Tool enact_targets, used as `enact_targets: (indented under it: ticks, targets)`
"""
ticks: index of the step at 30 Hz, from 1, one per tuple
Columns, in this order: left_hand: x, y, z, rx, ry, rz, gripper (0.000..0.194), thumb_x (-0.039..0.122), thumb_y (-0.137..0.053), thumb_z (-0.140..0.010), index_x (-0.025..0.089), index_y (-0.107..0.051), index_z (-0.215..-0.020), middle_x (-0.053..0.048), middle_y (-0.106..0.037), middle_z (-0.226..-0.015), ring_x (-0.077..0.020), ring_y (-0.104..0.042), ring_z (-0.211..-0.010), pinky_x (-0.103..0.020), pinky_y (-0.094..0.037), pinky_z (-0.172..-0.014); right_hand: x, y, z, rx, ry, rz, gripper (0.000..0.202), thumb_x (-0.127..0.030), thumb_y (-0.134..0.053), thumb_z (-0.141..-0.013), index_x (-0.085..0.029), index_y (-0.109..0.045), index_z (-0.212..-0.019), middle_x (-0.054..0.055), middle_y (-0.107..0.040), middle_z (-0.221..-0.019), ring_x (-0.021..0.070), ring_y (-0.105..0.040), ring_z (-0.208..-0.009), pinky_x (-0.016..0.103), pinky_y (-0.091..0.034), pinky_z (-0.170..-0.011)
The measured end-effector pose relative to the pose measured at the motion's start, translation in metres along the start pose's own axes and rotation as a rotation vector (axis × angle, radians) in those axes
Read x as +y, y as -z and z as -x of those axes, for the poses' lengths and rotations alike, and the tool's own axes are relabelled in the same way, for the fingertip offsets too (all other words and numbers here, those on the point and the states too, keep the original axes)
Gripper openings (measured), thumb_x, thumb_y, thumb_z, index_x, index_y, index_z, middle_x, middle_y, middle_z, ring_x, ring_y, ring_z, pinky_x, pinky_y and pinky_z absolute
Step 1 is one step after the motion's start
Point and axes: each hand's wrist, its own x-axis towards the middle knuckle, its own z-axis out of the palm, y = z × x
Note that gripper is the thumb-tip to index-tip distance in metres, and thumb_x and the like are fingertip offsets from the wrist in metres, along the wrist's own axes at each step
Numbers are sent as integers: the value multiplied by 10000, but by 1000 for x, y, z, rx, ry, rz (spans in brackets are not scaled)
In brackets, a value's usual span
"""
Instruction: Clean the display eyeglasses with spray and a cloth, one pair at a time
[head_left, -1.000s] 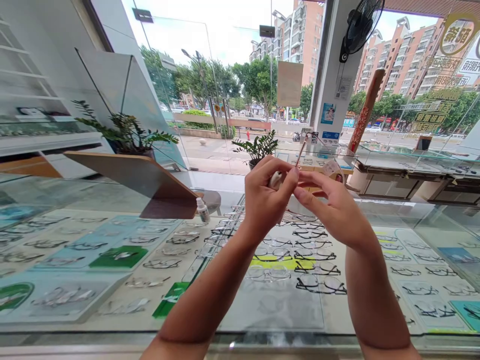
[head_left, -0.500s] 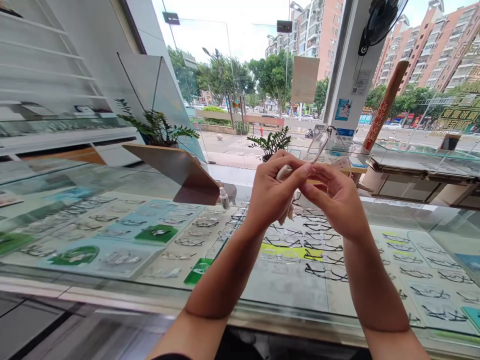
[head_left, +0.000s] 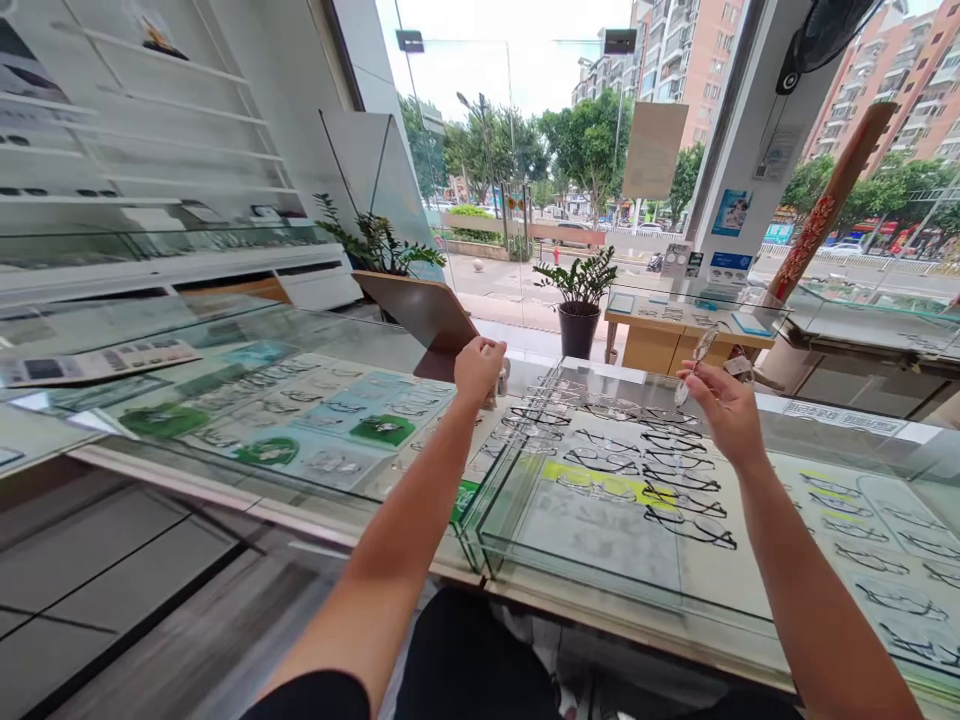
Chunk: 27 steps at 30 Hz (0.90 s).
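Right hand (head_left: 724,408): fingers pinched on one pair of eyeglasses (head_left: 703,346), held up toward the far side of a glass display case (head_left: 592,550). Left hand (head_left: 478,370): fingers curled, near the end of a tilted brown board (head_left: 424,312), well apart from the right; contents, if any, cannot be told. In case: rows of spectacle frames (head_left: 681,488), several dark. Beyond: potted plant (head_left: 576,285), beside a wooden table (head_left: 646,350).
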Motion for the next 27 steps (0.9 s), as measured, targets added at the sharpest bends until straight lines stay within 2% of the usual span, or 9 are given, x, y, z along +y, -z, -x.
enact_targets:
  ticks: [3, 6, 10, 16, 19, 22, 25, 27]
  targets:
    - [-30, -12, -2, 31, 57, -82, 354, 443, -618, -879, 165, -664, -1094, -171, -662, -1215, -333, -641, -1142, -404, -499, -969, 28, 10, 5, 94, -19, 55, 510, -620, -710, -842, -185, -792, -1094, 140, -828, -1114, 278, -768, -957, 469, -599, -876]
    - [-50, -24, -2, -23, 67, -139, 479, 524, -688, -840, 175, -643, -1165, -206, -613, -1311, -374, -632, -1206, -423, -514, -962, 40, 14, 10, 157, -33, 132, 496, -616, -688, -853, -187, -791, -1079, 136, -827, -1104, 261, -751, -903, 440, -593, -824]
    - [-67, -34, -5, -106, 54, -192, 484, 538, -727, -820, 196, -639, -1152, -190, -644, -1291, -395, -612, -1258, -413, -509, -966, 37, 13, 14, 177, -11, 170, 465, -588, -678, -870, -186, -786, -1078, 132, -824, -1110, 238, -726, -858, 405, -575, -785]
    - [-81, -40, -8, -165, 91, -158, 198, 386, -656, -868, 212, -617, -956, -153, -735, -1036, -393, -681, -1102, -420, -516, -904, 34, 7, 16, 148, 44, 200, 429, -560, -660, -891, -183, -779, -1056, 129, -821, -1110, 217, -707, -795, 374, -559, -729]
    - [-77, -37, -7, -104, 92, -75, 147, 347, -614, -883, 218, -560, -928, -152, -724, -998, -395, -666, -1140, -442, -516, -932, 36, 5, 16, 150, 44, 214, 434, -563, -649, -892, -178, -781, -1041, 128, -820, -1102, 201, -672, -739, 369, -554, -710]
    - [-61, -28, -5, 0, 45, 69, 127, 342, -555, -911, 234, -491, -929, -129, -688, -1020, -347, -626, -1218, -432, -510, -984, 37, 2, 16, 148, 25, 206, 445, -563, -638, -899, -173, -780, -1061, 130, -815, -1104, 194, -650, -720, 370, -552, -714]
    - [-31, -23, 2, 46, -18, 275, 173, 383, -537, -892, 244, -440, -924, -82, -637, -975, -275, -649, -1120, -387, -526, -947, 39, -2, 15, 136, 10, 198, 444, -555, -625, -905, -167, -775, -1061, 138, -809, -1106, 196, -650, -718, 371, -541, -706]
    - [-5, -26, 11, -11, -63, 435, 236, 427, -554, -842, 241, -435, -926, -50, -605, -933, -237, -670, -1022, -357, -550, -879, 39, -5, 16, 120, 5, 182, 434, -550, -623, -905, -168, -769, -1050, 139, -807, -1107, 193, -648, -709, 368, -536, -695]
